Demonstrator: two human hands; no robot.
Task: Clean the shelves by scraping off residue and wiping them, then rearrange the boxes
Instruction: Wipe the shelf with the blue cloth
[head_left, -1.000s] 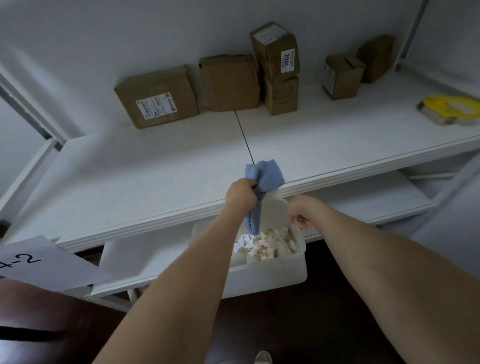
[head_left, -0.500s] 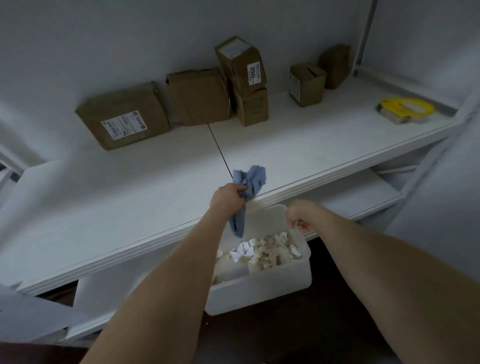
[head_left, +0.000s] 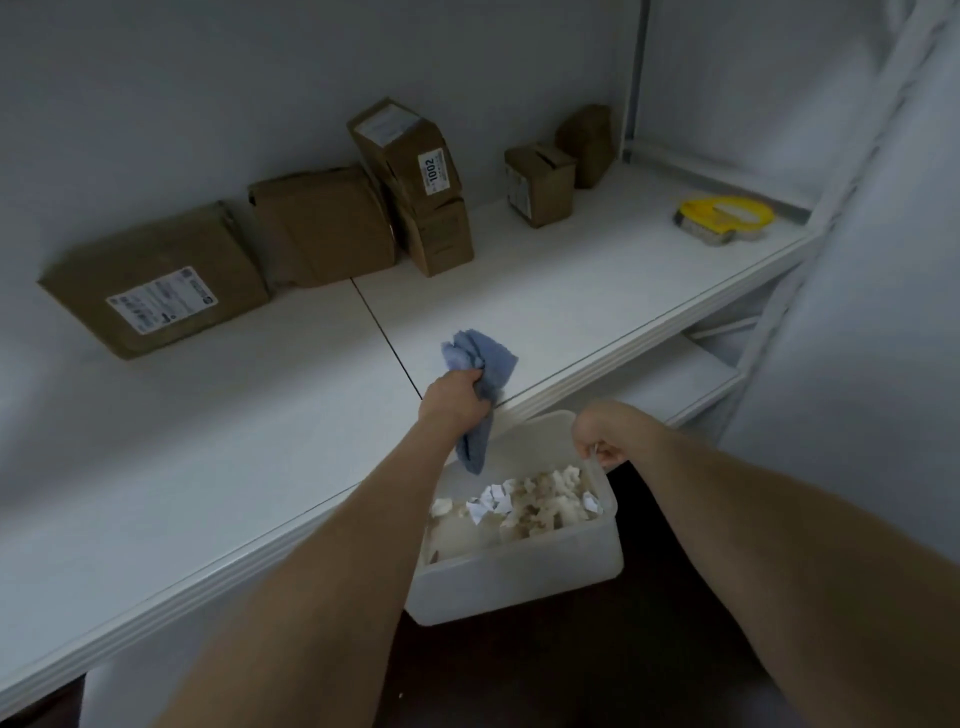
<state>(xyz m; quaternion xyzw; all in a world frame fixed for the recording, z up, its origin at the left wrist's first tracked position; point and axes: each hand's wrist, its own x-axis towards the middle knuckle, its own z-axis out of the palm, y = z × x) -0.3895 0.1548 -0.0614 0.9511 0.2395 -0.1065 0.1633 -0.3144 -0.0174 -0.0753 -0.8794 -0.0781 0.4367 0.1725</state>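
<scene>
Since the previous frame, my left hand has kept its position at the front edge of the shelf, fist closed around the blue cloth. The cloth tail hangs over the white bin. My right hand still grips the bin rim with curled fingers, holding the bin just below the shelf edge. Paper scraps lie inside. Both forearms extend forward. The boxes remain along the back wall.

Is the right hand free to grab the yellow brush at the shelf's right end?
Probably not yet: the right hand grips the rim of the tub. The shelf toward the brush looks bare.
</scene>
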